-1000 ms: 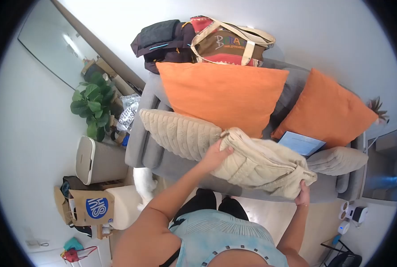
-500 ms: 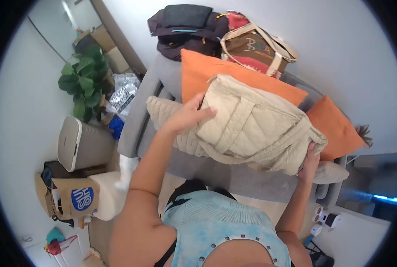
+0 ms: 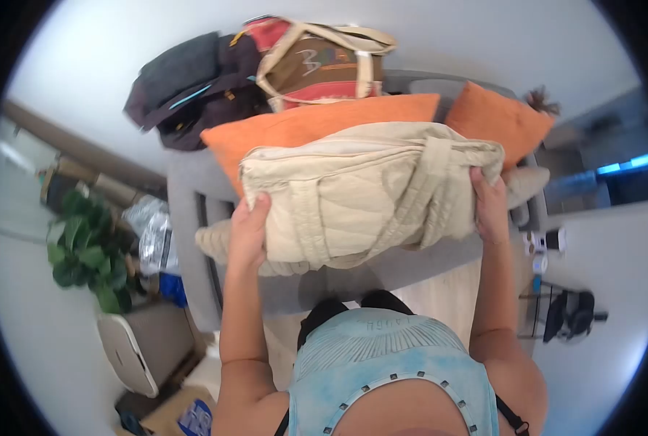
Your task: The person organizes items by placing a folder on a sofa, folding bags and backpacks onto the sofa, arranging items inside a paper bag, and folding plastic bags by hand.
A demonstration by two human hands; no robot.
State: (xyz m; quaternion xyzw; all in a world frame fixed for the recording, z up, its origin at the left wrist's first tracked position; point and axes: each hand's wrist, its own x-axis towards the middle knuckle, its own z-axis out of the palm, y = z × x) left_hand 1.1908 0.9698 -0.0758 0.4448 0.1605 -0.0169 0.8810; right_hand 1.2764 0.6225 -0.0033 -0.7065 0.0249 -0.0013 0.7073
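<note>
A cream quilted tote bag (image 3: 360, 196) with wide fabric straps is held up in front of me, its zipped top edge facing upward. My left hand (image 3: 250, 225) is closed on its left end, thumb on the front panel. My right hand (image 3: 489, 203) grips the right end near the top corner. The fingers behind the bag are hidden on both sides. Behind it, an orange cushion (image 3: 302, 120) leans on the grey sofa (image 3: 287, 294), and a ribbed beige cushion (image 3: 211, 240) shows past its lower left.
A dark backpack (image 3: 193, 94) and a brown and red canvas bag (image 3: 324, 65) stand on the sofa back. Another orange cushion (image 3: 494, 120) lies right. A leafy plant (image 3: 84, 251), a beige bin (image 3: 142, 341) and a paper bag (image 3: 175, 414) stand at left.
The tote bag has turned from slanting down to the right to nearly level, its zipped top now showing. Both hands keep hold of its ends. The view has rotated and shifted.
</note>
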